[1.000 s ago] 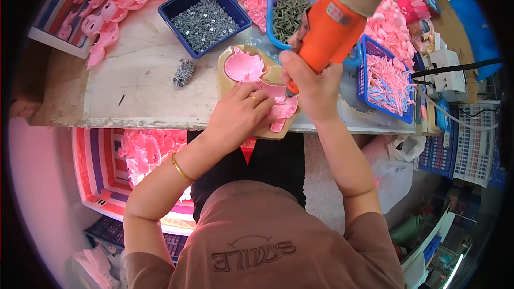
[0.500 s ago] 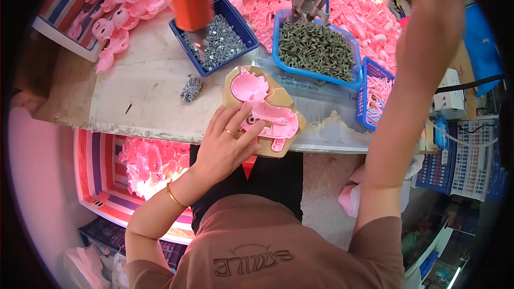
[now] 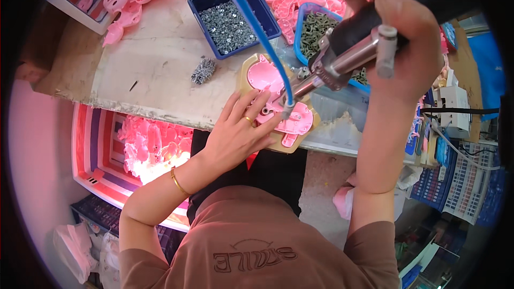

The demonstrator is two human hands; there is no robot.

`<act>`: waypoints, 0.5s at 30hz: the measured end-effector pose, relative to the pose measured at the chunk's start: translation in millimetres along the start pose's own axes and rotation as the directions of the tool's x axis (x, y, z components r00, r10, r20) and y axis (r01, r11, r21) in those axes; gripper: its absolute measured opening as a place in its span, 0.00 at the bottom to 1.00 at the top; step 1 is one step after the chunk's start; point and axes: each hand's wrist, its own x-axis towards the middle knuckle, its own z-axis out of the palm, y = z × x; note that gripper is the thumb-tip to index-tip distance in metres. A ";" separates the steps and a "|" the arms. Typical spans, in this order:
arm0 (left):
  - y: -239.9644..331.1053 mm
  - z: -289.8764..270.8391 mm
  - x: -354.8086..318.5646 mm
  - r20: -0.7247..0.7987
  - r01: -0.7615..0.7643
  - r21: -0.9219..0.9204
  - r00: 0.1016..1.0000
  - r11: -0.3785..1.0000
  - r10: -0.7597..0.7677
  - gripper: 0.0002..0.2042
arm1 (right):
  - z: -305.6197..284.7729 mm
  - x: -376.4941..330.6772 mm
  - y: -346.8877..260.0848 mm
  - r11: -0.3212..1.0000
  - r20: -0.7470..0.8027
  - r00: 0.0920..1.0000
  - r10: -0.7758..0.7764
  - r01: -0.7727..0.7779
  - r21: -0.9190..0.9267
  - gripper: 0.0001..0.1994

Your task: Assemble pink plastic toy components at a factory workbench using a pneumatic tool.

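My left hand (image 3: 235, 134), with a ring and a bracelet, lies flat with fingers spread over a pink plastic shell part (image 3: 300, 120). That part sits in a tan shaped holder (image 3: 316, 120) at the table's front edge. Above it, my right hand (image 3: 409, 37) is closed round a black power screwdriver (image 3: 350, 32) with a metal nose. Its nose slants down left to the pink part, close to my left fingertips; whether the tip touches is hidden. A blue hose (image 3: 251, 18) crosses in front of the part.
A dark blue bin (image 3: 206, 29) of small screws stands behind the holder, with a screw clump (image 3: 203, 70) beside it. Partly hidden by the screwdriver is a light blue tray (image 3: 299, 40) of dark green pieces. Pink parts (image 3: 152, 144) fill a striped box below left.
My right hand has come down from the upper right and now holds the screwdriver over the pink part. My left hand stays on the part. The view has shifted slightly.
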 end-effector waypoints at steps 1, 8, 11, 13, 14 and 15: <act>-2.1 -1.8 -1.7 0.034 0.014 0.005 0.999 1.000 -0.014 0.29 | 38.8 -16.6 -2.4 0.820 -0.274 0.950 -0.152 -0.034 -0.572 0.38; 2.4 -1.2 2.5 -0.004 0.002 0.003 1.000 1.000 -0.002 0.29 | 21.7 -46.5 6.4 0.895 -0.239 0.962 -0.132 0.012 -0.446 0.37; 2.8 1.7 2.2 -0.032 -0.013 0.001 0.999 1.000 0.013 0.29 | 26.5 -52.8 11.8 0.893 -0.289 0.949 -0.129 -0.016 -0.450 0.37; 4.7 -2.2 2.4 -0.058 0.015 0.022 0.998 1.000 -0.014 0.29 | 27.0 -58.3 13.9 0.903 -0.280 0.953 -0.116 -0.016 -0.429 0.34; 4.7 -2.0 3.5 -0.059 0.008 0.022 0.998 1.000 -0.007 0.29 | 30.1 -59.6 15.4 0.902 -0.304 0.941 -0.147 0.002 -0.431 0.33; 4.3 -1.6 3.4 -0.056 0.003 0.022 0.998 1.000 -0.002 0.28 | 34.7 -60.8 17.9 0.901 -0.328 0.928 -0.178 0.020 -0.433 0.31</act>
